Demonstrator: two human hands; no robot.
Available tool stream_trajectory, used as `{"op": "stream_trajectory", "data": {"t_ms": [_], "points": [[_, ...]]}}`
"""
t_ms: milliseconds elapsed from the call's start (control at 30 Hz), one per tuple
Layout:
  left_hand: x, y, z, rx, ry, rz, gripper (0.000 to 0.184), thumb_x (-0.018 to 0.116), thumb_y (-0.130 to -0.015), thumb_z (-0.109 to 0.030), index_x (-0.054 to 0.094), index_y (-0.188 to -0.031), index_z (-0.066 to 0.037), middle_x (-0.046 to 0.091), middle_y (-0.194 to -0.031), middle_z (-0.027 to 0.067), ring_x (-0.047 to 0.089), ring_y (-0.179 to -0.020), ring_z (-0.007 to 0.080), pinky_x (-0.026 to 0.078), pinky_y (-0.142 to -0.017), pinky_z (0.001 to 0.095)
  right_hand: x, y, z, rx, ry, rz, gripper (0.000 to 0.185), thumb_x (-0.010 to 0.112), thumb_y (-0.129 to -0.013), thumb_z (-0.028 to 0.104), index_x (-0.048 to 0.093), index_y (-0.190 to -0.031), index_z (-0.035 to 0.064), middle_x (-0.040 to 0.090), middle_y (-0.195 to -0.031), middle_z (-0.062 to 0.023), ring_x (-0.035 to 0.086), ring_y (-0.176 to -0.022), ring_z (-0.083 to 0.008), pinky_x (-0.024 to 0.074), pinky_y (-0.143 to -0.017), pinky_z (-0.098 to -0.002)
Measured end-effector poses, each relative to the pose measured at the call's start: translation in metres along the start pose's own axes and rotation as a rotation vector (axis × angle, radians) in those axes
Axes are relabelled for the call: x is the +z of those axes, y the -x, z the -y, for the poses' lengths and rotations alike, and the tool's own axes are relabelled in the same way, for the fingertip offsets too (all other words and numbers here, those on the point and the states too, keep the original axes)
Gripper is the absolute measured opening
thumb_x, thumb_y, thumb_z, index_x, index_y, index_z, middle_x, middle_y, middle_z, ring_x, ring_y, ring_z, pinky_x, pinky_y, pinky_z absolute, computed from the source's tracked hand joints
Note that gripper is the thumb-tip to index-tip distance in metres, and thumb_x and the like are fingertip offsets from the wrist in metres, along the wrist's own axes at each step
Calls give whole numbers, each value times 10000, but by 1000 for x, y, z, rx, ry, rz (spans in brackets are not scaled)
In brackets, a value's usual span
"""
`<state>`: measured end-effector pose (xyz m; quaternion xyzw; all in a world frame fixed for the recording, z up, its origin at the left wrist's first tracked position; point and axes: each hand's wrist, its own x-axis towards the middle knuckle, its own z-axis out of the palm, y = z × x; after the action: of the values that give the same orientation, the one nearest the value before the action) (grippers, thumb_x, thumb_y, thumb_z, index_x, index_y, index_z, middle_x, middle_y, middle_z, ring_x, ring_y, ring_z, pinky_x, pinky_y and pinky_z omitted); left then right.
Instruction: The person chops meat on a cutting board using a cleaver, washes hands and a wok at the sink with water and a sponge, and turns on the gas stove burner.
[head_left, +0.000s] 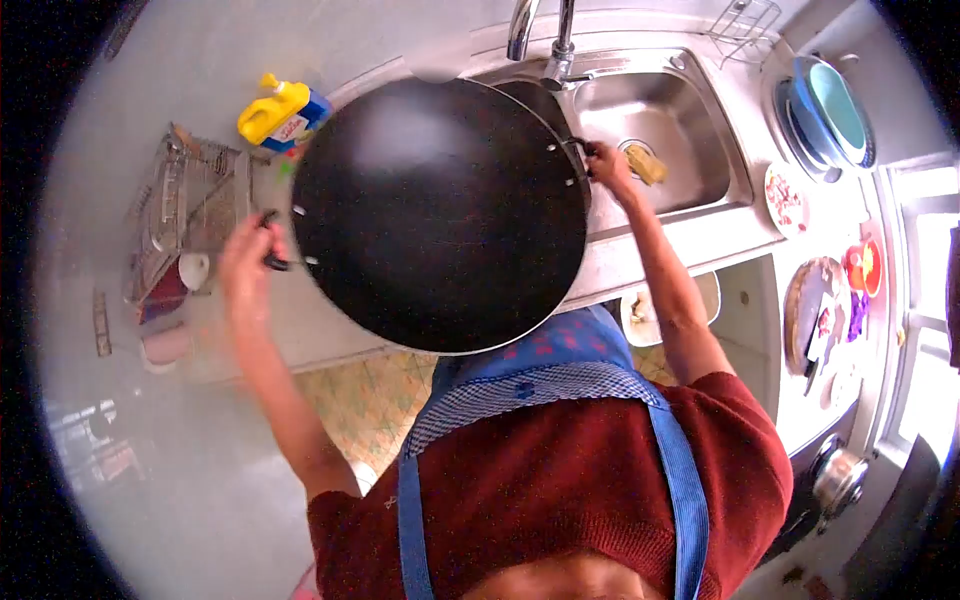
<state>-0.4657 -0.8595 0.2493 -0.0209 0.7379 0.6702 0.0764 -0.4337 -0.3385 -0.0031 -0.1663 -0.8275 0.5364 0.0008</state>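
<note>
A large black wok (440, 220) is held up in front of me, over the counter and the left part of the sink. Its dark inside faces the camera. My left hand (250, 258) is closed around the black loop handle on the wok's left side, slightly blurred. On the opposite side, my right hand (608, 172) grips the other handle, near the edge of the steel sink basin (690, 120). A yellow sponge or cloth (645, 164) lies by the drain in that basin.
A chrome faucet (562, 60) rises behind the sink. Left of the wok stand a yellow and blue bottle (285, 115) and a wire rack (205, 195). To the right are nested basins (832, 110), a plate of food (786, 200), and a cutting board (800, 310) with a knife.
</note>
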Motion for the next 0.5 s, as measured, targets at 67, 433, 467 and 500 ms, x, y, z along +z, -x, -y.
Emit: {"op": "stream_trajectory", "data": {"t_ms": [67, 433, 467, 500], "points": [[-3, -18, 80, -112, 110, -9, 361, 526, -879, -22, 457, -1222, 67, 611, -902, 112, 582, -712, 175, 508, -690, 303, -12, -18, -15, 19, 159, -87, 318, 591, -784, 157, 631, -1062, 7, 667, -779, -198, 662, -643, -242, 522, -630, -370], [7, -128, 205, -145, -81, 145, 72, 561, -796, -21, 535, -729, -20, 465, -631, 25, 447, -590, 134, 373, -567, 276, 17, -9, -11, 100, 227, -391, 392, 622, -701, 135, 641, -1084, 218, 660, -955, -162, 645, -858, -325, 523, -747, -422], [-1, -127, 211, -110, -52, 220, 52, 534, -813, -29, 537, -762, -21, 467, -647, 24, 443, -602, 129, 370, -580, 271, 24, 4, -18, 107, 237, -430, 370, 612, -708, 146, 635, -1075, 185, 656, -955, -170, 641, -855, -337, 521, -745, -426], [4, -124, 203, -96, -15, 244, 38, 528, -820, -36, 541, -788, -21, 472, -659, 23, 444, -610, 127, 371, -586, 270, 25, 10, -22, 102, 239, -465, 352, 603, -716, 157, 629, -1067, 152, 652, -955, -179, 636, -852, -349, 520, -743, -429]]}}
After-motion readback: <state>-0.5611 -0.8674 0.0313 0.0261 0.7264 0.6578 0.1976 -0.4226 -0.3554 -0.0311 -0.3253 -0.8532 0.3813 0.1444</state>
